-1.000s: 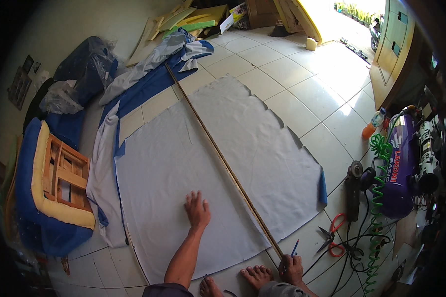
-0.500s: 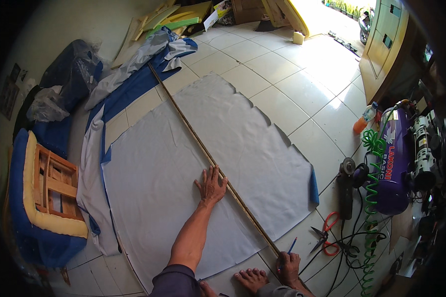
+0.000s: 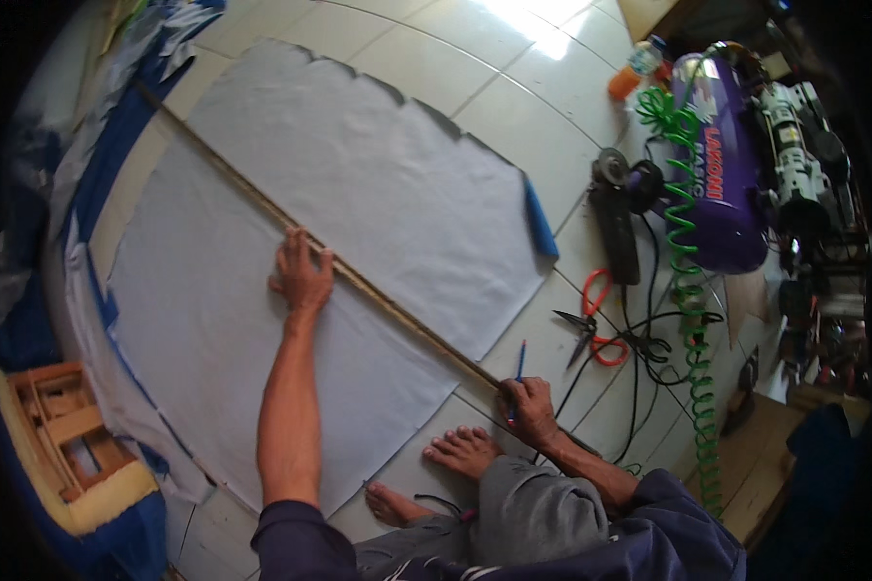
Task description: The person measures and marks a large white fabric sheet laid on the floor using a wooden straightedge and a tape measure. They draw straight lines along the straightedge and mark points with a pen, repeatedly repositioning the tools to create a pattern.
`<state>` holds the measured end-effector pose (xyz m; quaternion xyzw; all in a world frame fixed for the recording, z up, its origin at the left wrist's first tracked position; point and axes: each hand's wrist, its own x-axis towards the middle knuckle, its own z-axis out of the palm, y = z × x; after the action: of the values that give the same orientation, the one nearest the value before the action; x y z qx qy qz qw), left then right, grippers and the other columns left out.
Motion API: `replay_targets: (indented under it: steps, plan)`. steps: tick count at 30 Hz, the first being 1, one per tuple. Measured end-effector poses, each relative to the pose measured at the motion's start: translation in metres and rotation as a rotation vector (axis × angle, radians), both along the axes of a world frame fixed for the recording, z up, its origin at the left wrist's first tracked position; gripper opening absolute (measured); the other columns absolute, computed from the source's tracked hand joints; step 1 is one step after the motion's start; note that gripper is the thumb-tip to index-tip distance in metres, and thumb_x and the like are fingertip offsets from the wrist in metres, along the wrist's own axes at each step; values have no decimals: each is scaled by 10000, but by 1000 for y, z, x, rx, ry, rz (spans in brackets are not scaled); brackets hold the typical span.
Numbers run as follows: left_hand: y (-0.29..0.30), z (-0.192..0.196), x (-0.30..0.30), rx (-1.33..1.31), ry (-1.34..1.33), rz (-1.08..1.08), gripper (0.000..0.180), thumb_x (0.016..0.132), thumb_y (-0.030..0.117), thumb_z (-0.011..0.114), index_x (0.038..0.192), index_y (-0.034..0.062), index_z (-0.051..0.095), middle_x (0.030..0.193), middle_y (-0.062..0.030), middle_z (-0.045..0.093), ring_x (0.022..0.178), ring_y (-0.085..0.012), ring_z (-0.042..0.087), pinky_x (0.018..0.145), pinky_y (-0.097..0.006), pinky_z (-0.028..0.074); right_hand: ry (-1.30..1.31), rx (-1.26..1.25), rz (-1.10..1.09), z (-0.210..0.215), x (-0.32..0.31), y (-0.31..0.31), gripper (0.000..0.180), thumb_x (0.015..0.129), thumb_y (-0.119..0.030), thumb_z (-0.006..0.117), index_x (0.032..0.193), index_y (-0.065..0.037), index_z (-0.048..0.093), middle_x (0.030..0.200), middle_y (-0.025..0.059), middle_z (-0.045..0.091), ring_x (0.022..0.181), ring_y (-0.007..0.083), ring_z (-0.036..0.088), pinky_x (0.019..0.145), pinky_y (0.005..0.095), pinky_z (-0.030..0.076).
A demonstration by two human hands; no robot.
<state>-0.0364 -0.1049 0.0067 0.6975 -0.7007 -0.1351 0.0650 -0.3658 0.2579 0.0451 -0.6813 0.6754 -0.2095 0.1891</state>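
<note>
A large grey-backed fabric sheet point(image 3: 397, 184) lies on the floor, its right corner folded up to show blue. Across it runs a long, thin straight stick point(image 3: 397, 312), slanting from far left to near right. My left hand point(image 3: 303, 276) lies on the sheet with fingers stretched against the stick, about midway along it. At the near end, just past the sheet's edge, my right hand point(image 3: 533, 412) is closed around a blue pencil point(image 3: 522, 358) and touches the stick's end. The pencil points upward, away from the fabric.
Red-handled scissors point(image 3: 596, 320), an angle grinder point(image 3: 615, 223) and black cables lie at the right. Beyond are a purple compressor point(image 3: 717, 184), a coiled green hose point(image 3: 683, 232) and an orange drink bottle point(image 3: 638, 70). A wooden-framed blue seat point(image 3: 77, 426) and bunched blue-grey fabric point(image 3: 97, 223) occupy the left.
My view has tilted down and swung right, bringing my legs and right forearm into sight. Both hands stay at the stick, and the right one still holds the pencil.
</note>
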Motion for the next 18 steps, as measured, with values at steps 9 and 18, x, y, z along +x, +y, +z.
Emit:
replay_targets:
  steps: [9, 18]
  plan:
    - [3, 18, -3, 94, 39, 35, 735, 1039, 564, 496, 1661, 271, 237, 1747, -14, 170, 1588, -349, 149, 1149, -788, 90, -29, 11, 0, 14, 5, -6, 525, 729, -101, 817, 1206, -55, 603, 1015, 129, 590, 957, 320, 579, 852, 457, 434]
    - [5, -9, -2, -1, 26, 80, 887, 982, 574, 596, 1658, 140, 220, 1722, -104, 232, 1567, -356, 205, 1130, -803, 105, -33, 110, 34, 13, -2, -1, 652, 612, -76, 853, 1212, -49, 597, 1054, 157, 583, 1009, 370, 555, 872, 489, 429]
